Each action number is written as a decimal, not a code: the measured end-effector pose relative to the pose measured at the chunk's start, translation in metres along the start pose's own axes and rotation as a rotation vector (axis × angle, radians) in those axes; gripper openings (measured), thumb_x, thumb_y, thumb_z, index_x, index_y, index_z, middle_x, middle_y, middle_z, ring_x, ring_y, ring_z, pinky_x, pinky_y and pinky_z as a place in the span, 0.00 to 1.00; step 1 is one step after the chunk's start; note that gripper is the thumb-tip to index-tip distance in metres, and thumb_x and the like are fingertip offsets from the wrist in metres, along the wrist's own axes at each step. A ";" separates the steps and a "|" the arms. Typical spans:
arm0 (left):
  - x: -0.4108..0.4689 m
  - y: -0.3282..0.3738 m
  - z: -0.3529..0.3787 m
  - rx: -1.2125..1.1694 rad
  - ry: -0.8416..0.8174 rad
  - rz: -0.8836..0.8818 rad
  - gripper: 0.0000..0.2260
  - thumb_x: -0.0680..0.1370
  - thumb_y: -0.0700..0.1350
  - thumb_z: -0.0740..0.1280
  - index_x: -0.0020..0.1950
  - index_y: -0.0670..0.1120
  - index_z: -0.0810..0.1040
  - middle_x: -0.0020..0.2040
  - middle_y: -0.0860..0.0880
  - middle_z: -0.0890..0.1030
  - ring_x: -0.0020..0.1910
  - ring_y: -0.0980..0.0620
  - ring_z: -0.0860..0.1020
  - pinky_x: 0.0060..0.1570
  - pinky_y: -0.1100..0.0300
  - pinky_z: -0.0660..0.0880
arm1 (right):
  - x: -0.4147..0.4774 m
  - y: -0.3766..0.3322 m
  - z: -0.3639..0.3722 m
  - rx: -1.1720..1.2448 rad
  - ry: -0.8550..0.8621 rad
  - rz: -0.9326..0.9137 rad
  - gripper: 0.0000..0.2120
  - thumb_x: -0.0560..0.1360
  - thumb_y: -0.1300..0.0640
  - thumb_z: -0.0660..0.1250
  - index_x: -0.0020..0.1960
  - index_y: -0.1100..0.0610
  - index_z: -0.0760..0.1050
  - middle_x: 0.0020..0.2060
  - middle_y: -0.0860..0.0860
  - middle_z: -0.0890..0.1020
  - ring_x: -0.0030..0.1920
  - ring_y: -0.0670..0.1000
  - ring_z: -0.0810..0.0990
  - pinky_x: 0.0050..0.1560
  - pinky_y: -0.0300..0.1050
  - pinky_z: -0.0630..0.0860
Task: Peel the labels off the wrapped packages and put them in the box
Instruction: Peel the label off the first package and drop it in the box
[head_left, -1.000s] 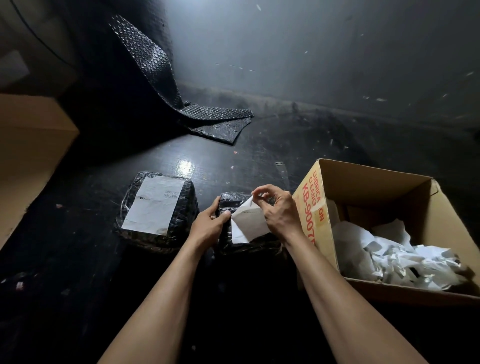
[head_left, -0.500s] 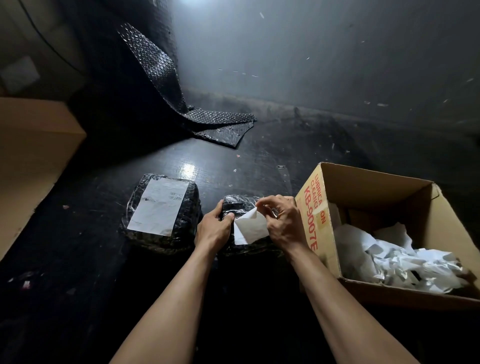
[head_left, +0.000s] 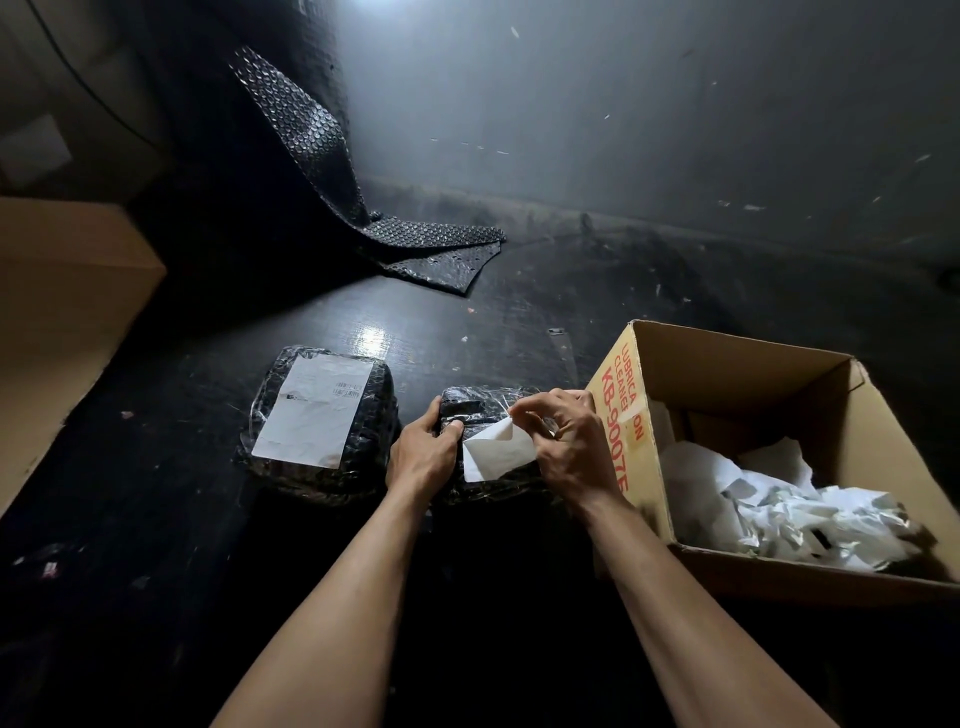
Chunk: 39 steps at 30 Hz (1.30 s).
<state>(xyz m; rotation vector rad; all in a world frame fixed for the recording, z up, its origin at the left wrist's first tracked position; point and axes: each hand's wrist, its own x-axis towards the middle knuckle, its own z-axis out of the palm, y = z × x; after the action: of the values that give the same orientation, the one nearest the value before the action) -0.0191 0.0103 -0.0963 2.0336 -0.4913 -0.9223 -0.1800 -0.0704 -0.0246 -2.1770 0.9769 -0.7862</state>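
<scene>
Black bubble-patterned packages (head_left: 322, 415), white labels (head_left: 496, 452), tan box (head_left: 753, 374) with red lettering.

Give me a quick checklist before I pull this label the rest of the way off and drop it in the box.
1. Left hand bracing the small wrapped package: ok.
2. Right hand pinching the label at its lifted corner: ok.
3. Label fully free of the wrap: not ok, lower part looks attached.
4. Label tearing: cannot tell.
5. Cardboard box open beside the right hand, with room: ok.
6. Second package peeled: not ok, its label is flat on top.
</scene>
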 end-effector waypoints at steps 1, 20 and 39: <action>0.001 0.000 0.000 0.003 0.000 0.003 0.31 0.67 0.63 0.64 0.72 0.68 0.70 0.60 0.52 0.84 0.62 0.48 0.80 0.63 0.54 0.75 | 0.000 -0.001 -0.001 0.002 0.001 0.001 0.08 0.73 0.63 0.74 0.46 0.50 0.84 0.41 0.43 0.82 0.50 0.48 0.71 0.46 0.40 0.73; 0.016 -0.001 0.005 0.048 -0.025 0.045 0.27 0.71 0.61 0.66 0.70 0.70 0.69 0.61 0.53 0.84 0.61 0.49 0.80 0.64 0.54 0.74 | -0.017 -0.008 -0.009 0.030 0.039 0.024 0.08 0.73 0.63 0.75 0.46 0.50 0.85 0.42 0.44 0.84 0.51 0.50 0.73 0.50 0.50 0.76; 0.016 -0.026 0.005 -0.104 -0.121 0.035 0.45 0.61 0.69 0.72 0.77 0.60 0.66 0.52 0.51 0.87 0.54 0.56 0.84 0.64 0.50 0.76 | -0.005 -0.009 -0.023 0.042 -0.020 0.140 0.12 0.74 0.55 0.74 0.57 0.45 0.83 0.45 0.44 0.81 0.54 0.47 0.77 0.53 0.33 0.75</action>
<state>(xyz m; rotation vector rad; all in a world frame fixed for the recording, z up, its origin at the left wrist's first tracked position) -0.0127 0.0125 -0.1262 1.8776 -0.5322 -1.0328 -0.1958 -0.0679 -0.0048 -2.0525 1.0797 -0.7110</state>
